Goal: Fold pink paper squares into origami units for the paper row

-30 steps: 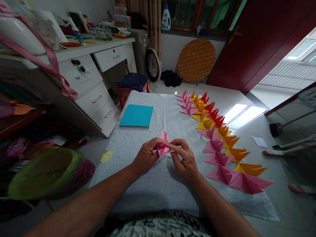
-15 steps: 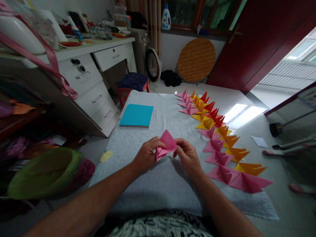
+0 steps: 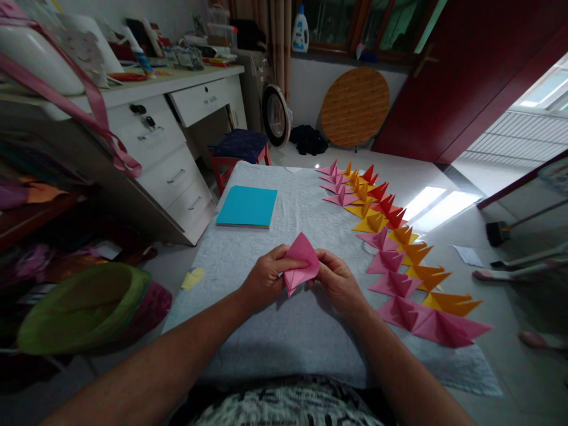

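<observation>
A partly folded sheet of pink origami paper (image 3: 302, 255) is held up above the cloth between both hands, one corner pointing away from me. My left hand (image 3: 267, 273) pinches its left side, with the thumb lying across the paper. On the right edge, my right hand (image 3: 336, 278) grips it between thumb and fingers; some fingertips are hidden behind the sheet. Beyond my left hand lies a stack of square paper (image 3: 247, 206), blue on top. To the right stand rows of folded paper cranes, pink (image 3: 396, 285), yellow (image 3: 371, 222) and red (image 3: 394, 216).
A pale cloth (image 3: 266, 349) covers the table. A small yellow scrap (image 3: 192, 278) lies at its left edge. Left of the table stands a bin with a green liner (image 3: 84, 307), and a white drawer desk (image 3: 164, 165). A stool (image 3: 239, 147) is past the far left corner.
The pink paper has been turned and now shows a broader curved face, its lower point hanging down. My left thumb reaches further across it. Both hands stay in nearly the same place.
</observation>
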Motion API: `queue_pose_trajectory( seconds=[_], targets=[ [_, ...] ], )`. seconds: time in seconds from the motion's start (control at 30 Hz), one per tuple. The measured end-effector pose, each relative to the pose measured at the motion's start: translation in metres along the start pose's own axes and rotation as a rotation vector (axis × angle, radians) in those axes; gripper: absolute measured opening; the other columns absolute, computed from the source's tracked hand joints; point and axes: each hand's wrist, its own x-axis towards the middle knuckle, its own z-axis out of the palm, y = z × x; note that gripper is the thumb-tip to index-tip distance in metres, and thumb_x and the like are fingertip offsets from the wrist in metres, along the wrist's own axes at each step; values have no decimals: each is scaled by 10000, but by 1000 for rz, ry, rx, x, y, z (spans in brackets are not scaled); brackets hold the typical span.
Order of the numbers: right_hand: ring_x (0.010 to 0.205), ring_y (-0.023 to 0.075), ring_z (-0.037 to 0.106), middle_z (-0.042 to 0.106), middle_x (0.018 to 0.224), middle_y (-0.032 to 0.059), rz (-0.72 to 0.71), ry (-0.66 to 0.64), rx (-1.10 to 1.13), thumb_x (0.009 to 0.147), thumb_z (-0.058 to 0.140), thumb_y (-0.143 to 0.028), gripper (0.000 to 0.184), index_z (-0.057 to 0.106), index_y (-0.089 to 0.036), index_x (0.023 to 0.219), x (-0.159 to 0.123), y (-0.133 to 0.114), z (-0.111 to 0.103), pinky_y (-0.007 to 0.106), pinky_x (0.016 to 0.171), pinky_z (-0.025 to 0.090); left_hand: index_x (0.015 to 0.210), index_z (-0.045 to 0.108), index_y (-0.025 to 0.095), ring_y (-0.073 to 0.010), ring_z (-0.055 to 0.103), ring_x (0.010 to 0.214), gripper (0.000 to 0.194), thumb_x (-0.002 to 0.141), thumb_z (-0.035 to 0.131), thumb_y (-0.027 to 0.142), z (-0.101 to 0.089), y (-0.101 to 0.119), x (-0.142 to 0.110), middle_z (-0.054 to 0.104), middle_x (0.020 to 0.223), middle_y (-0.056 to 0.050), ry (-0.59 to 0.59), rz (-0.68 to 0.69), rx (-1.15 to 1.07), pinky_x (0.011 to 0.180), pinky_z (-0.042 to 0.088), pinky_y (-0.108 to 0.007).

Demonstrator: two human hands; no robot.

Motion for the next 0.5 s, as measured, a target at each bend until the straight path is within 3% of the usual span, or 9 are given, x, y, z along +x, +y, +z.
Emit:
queue_pose_trajectory(
  seconds=[0.3,0.5],
  targets=[
    [549,80,501,562,711,-44,35,-21,32,776,783,-462,295,646,-217,867,0,-2,5,201,525,415,1002,770,234,-172,641,840,161,881,671,270,-1,7,3,640,942,-55,-51,16,12,729,516,-275],
    [540,84,471,538,666,-44,23,-20,-107,793,746,-504,325,631,-200,806,0,-6,6,211,510,390,925,669,200,-139,614,747,92,866,678,270,1,1,1,640,825,-13,-1,13,-12,694,482,-241]
  ],
)
